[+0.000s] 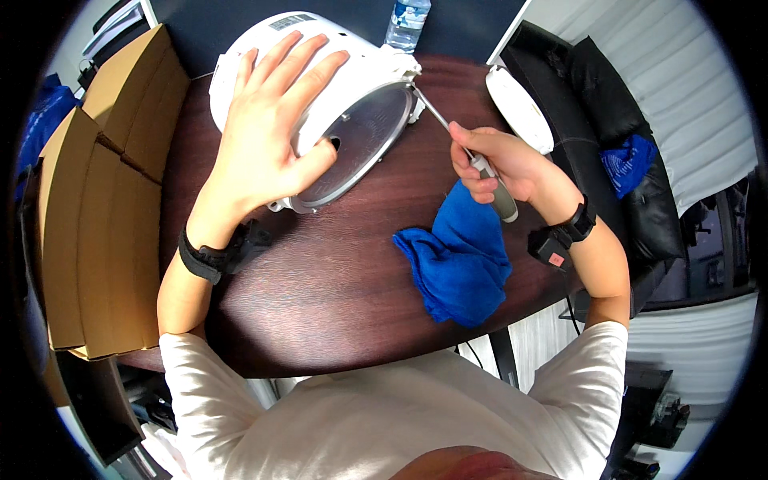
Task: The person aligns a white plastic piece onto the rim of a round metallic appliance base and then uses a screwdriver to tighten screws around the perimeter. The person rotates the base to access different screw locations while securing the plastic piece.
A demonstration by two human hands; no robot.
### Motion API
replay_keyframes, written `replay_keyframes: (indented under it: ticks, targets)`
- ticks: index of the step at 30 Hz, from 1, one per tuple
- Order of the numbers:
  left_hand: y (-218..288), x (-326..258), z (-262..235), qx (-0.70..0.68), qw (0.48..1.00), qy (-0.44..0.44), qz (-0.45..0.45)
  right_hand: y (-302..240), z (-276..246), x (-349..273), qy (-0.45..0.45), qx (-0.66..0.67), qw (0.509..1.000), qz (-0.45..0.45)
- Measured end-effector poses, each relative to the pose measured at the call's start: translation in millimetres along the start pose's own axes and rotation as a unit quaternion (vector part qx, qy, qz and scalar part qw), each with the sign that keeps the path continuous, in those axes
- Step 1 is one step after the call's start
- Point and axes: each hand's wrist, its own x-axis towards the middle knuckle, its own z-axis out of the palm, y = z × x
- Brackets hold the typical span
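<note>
On the dark wooden table (336,272), the white round appliance (320,88) lies on its side at the far left. Your left hand (268,136) presses it with fingers spread wide. Your right hand (500,164) grips a screwdriver (472,156), whose tip touches the appliance rim. A blue cloth (460,260) lies near it.

White short-sleeved shirt (384,416). Black strap on each wrist: left wrist strap (200,260); right wrist strap (578,224), with a small black module (550,248) bearing a red mark beside it.

You have a blue cloth (460,264) on the dark wooden table (336,280), cardboard boxes (104,208) at your left, a water bottle (406,22) beyond.
</note>
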Motion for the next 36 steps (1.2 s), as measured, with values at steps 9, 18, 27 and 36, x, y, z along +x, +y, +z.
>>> replay_keyframes:
  ticks: [9,18,27,36]
  targets:
    - [2.2,-1.1,1.2,0.008,1.000,0.009,-0.004,-4.6,6.6,-16.2,0.090,-0.143,0.983,-0.065]
    - [2.3,-0.6,0.9,0.017,1.000,0.005,-0.006,-9.1,0.2,-13.2,0.339,-0.701,0.514,-0.360]
    - [3.2,0.8,0.1,0.004,1.000,0.023,-0.001,-11.1,7.9,-9.5,0.339,-0.698,0.499,-0.387]
    - [3.0,0.4,0.4,0.017,1.000,0.004,-0.003,-8.6,8.9,-8.8,0.341,-0.691,0.522,-0.365]
